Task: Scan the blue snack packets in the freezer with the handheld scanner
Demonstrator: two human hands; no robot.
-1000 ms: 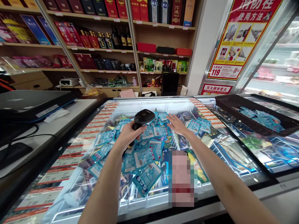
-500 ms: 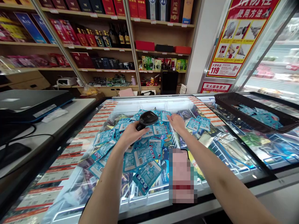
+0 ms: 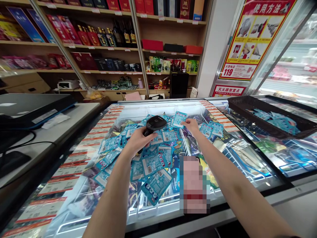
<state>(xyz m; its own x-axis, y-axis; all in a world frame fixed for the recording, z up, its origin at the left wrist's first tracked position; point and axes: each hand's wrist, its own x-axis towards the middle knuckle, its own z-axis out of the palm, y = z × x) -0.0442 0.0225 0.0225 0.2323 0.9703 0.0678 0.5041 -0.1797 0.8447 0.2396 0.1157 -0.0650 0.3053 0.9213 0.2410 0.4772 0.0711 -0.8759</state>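
Observation:
My left hand [image 3: 138,141] is wrapped round the handle of a black barcode scanner [image 3: 156,122], its head pointing to the right above a spread of blue packets. Between the thumb and fingers of my right hand [image 3: 191,126] is the lower right corner of one blue packet [image 3: 179,119], which is tilted up with its printed side showing. Many like it, such as this blue packet [image 3: 157,186], lie overlapping on the glass top of the freezer [image 3: 151,215]. Two more blue packets [image 3: 212,129] rest to the right of my right hand.
A phone [image 3: 195,185], blurred out, lies near the front edge. At the right is a dark brown basket [image 3: 300,129] holding more blue packets. A counter [image 3: 81,114] with a black flat device [image 3: 34,109] stands left. Stocked shelves [image 3: 109,48] line the back.
My right hand has raised a blue packet's edge and shifted slightly to the right, tilting the packet up. The scanner in my left hand has moved only a little.

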